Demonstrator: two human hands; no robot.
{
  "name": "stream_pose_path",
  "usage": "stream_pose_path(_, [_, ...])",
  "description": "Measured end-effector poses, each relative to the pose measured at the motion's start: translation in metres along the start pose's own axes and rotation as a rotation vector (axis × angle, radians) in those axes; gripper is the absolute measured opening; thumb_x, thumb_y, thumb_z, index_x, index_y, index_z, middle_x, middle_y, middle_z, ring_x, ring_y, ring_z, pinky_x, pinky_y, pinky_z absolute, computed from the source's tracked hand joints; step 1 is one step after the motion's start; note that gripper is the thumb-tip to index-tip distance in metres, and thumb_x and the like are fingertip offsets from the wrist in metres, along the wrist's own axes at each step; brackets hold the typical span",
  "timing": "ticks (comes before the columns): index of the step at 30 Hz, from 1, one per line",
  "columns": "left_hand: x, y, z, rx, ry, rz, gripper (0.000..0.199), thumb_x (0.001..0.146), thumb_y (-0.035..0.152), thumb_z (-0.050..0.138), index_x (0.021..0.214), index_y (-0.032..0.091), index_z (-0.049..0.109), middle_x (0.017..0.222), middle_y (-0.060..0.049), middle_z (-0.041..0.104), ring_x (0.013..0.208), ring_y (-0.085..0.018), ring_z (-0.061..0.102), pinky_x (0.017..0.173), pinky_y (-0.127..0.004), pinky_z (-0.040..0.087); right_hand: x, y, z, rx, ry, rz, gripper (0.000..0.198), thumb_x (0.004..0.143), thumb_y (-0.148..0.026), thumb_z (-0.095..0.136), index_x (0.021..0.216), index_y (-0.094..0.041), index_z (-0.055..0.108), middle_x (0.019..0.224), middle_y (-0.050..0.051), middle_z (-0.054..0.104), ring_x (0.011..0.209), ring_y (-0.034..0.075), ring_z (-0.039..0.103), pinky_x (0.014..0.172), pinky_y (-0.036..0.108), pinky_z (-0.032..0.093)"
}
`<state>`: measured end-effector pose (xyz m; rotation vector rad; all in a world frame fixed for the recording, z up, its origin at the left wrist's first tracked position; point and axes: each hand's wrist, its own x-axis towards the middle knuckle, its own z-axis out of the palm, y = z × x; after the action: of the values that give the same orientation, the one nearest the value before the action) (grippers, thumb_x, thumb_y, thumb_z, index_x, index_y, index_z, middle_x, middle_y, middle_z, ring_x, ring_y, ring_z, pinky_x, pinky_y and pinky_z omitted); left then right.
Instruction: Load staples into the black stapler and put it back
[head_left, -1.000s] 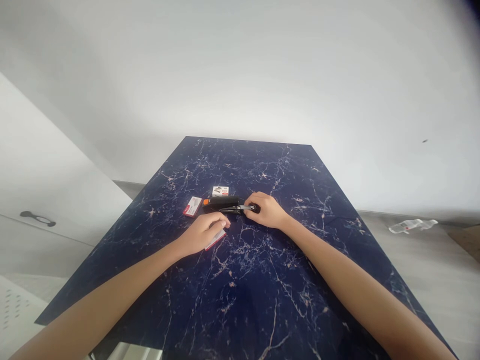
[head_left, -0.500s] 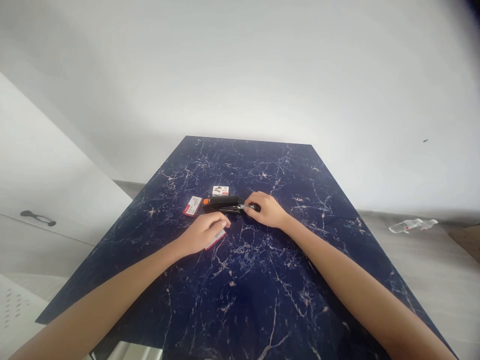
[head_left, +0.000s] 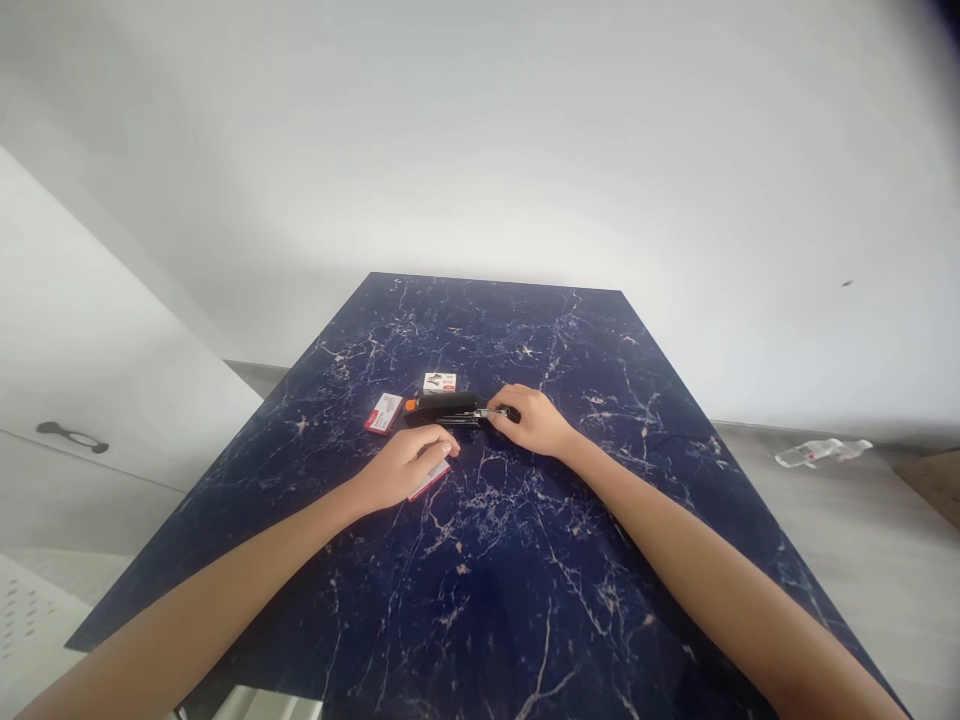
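A black stapler (head_left: 446, 402) with an orange end lies across the table, its top part and lower metal part slightly apart. My right hand (head_left: 531, 418) is closed on the stapler's right end, fingertips at a silvery metal piece there. Just in front of the stapler, my left hand (head_left: 405, 466) rests with fingers curled and thumb against them; whatever may be in them is hidden. A red and white flat box (head_left: 430, 482) lies partly beneath the left hand. Another red and white box (head_left: 385, 412) sits left of the stapler, and a small white box (head_left: 439, 382) stands behind it.
The dark blue marble-patterned table (head_left: 495, 320) stands against a pale wall. Clear plastic bottles (head_left: 821, 452) lie on the floor at the right. A white cabinet with a dark handle (head_left: 73, 437) is at the left. A pale object (head_left: 266, 703) shows at the near edge.
The view shifts very slightly. Both hands and the stapler keep practically the same positions.
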<state>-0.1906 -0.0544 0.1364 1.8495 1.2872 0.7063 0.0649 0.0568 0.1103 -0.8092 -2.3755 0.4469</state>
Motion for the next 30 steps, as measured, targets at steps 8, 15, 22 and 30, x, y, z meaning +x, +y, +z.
stream_pose_path(8, [0.001, -0.003, 0.001, 0.006, 0.02, 0.057, 0.032, 0.104, 0.043, 0.045, 0.101, 0.026, 0.073, 0.107, -0.007, 0.076, 0.103, -0.024, 0.07, 0.094, -0.038, 0.056, -0.003, -0.004, 0.003, -0.09, 0.06, -0.054, 0.02, 0.101, -0.023, 0.055, 0.099, -0.021, 0.074, 0.094, 0.006, 0.076, 0.087, 0.022, 0.066, 0.08, 0.036, 0.051])
stream_pose_path(15, [0.0, -0.004, 0.001, -0.009, 0.019, 0.051, 0.032, 0.105, 0.043, 0.046, 0.104, 0.025, 0.072, 0.108, -0.007, 0.077, 0.102, -0.024, 0.071, 0.093, -0.037, 0.056, -0.007, -0.003, 0.003, -0.148, 0.206, -0.034, 0.021, 0.105, -0.023, 0.051, 0.106, -0.021, 0.072, 0.093, 0.008, 0.075, 0.084, 0.021, 0.069, 0.08, 0.035, 0.055])
stream_pose_path(22, [-0.003, -0.004, 0.004, -0.068, 0.153, 0.086, 0.04, 0.103, 0.042, 0.052, 0.134, 0.02, 0.062, 0.108, -0.007, 0.077, 0.101, -0.023, 0.071, 0.092, -0.035, 0.055, -0.016, -0.05, 0.016, -0.205, 0.133, -0.538, 0.023, 0.103, -0.016, 0.052, 0.121, -0.021, 0.065, 0.102, 0.008, 0.074, 0.09, 0.022, 0.069, 0.081, 0.037, 0.058])
stream_pose_path(30, [0.0, -0.009, 0.003, -0.213, 0.057, 0.1, 0.026, 0.095, 0.039, 0.067, 0.111, 0.021, 0.077, 0.106, -0.007, 0.078, 0.099, -0.024, 0.074, 0.09, -0.036, 0.058, -0.019, -0.061, 0.022, -0.176, 0.161, -0.5, 0.023, 0.102, -0.016, 0.053, 0.121, -0.021, 0.063, 0.101, 0.009, 0.072, 0.086, 0.021, 0.068, 0.077, 0.036, 0.058])
